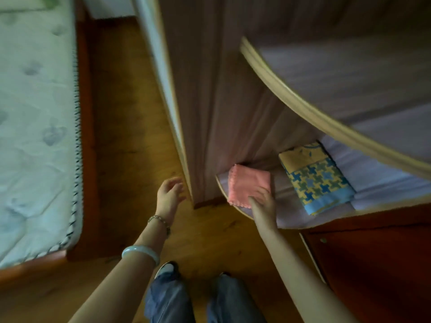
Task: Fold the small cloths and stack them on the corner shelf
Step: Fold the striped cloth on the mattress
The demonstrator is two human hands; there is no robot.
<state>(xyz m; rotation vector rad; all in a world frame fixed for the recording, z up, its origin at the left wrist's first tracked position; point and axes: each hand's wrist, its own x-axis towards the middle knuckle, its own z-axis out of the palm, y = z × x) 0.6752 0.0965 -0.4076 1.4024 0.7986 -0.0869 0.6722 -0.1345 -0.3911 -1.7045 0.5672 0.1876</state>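
Note:
A folded pink cloth (247, 184) lies at the left end of the lower corner shelf (289, 215), its edge over the rounded rim. My right hand (262, 199) grips the cloth's near right corner with the fingers on top. To its right on the same shelf rests a folded yellow and blue patterned cloth (314, 180). My left hand (169, 194) hovers over the floor to the left of the shelf's side panel, fingers loosely apart and holding nothing.
An upper curved shelf (303, 106) overhangs the lower one. A tall wooden panel (210, 101) stands left of the shelves. The mattress (35, 136) on its wooden bed frame fills the left. A dark red cabinet (373, 264) sits below right. Wooden floor (130, 136) lies between.

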